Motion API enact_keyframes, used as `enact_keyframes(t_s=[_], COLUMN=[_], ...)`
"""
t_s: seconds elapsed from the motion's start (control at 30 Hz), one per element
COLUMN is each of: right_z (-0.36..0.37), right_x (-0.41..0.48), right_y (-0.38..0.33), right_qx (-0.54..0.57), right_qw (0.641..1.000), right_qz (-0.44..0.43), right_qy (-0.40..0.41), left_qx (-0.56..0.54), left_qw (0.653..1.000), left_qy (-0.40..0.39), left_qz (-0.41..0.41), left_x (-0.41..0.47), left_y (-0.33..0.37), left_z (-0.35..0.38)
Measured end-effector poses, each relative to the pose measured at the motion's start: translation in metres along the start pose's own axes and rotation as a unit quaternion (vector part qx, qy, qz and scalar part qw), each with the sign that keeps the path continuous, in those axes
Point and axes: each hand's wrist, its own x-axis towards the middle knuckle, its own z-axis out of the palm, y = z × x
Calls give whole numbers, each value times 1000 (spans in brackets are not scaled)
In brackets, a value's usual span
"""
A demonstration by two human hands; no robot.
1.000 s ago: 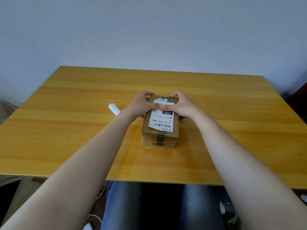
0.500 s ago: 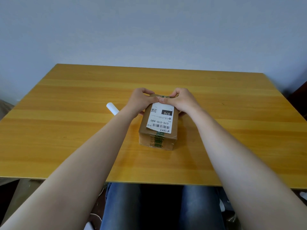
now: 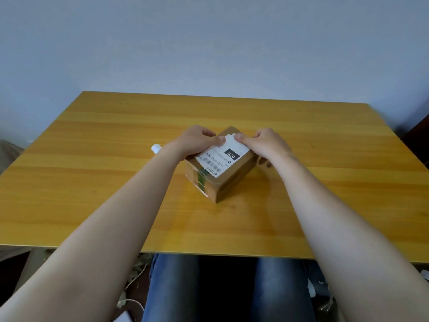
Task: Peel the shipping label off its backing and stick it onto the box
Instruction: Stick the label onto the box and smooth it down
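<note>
A small brown cardboard box (image 3: 234,180) with green tape on its left side stands on the wooden table (image 3: 92,182), turned with one corner towards me. A white shipping label (image 3: 218,159) with a black "070" patch and barcodes lies on the box top. My left hand (image 3: 197,141) and my right hand (image 3: 264,144) meet at the label's far edge, and the thumb and fingers of each pinch that edge. My right hand's lower fingers also curl against the box's right side.
A white paper roll (image 3: 156,148) pokes out behind my left forearm on the table. A pale wall rises behind the table. My legs in jeans show below the front edge, with cables on the floor.
The box has turned from nearly square-on to corner-first. Both hands stayed at the label's far edge and moved with it; the view shifted a little.
</note>
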Motion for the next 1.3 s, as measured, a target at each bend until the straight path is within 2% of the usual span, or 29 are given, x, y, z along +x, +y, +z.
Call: enact_keyframes(t_s=[0.1, 0.2, 0.27, 0.37, 0.47, 0.63, 1.1, 1.3], right_z=[0, 1, 2, 6, 9, 9, 11, 12], right_x=[2, -3, -6, -1, 4, 7, 15, 24], right_y=[4, 2, 1, 4, 5, 6, 2, -1], right_qx=[-32, 68, 91, 65, 38, 60, 95, 95], right_qw=[999, 995, 989, 986, 987, 986, 991, 992], right_qz=[-32, -74, -100, -123, -116, -120, -97, -81], right_qy=[28, -12, -51, -94, -103, -102, -16, -2], left_qx=[48, 61, 74, 67, 75, 78, 138, 160], left_qw=[998, 997, 996, 996, 995, 997, 984, 977], left_qy=[-26, -35, -41, -58, -58, -20, 100, 125], left_qz=[-12, -12, -10, -7, -1, -10, -62, -69], left_x=[-5, -8, -9, -11, -8, -3, 20, 25], left_y=[-7, -8, -6, -3, -4, -4, 6, 12], left_z=[-4, -4, -2, 2, 6, 11, 21, 22])
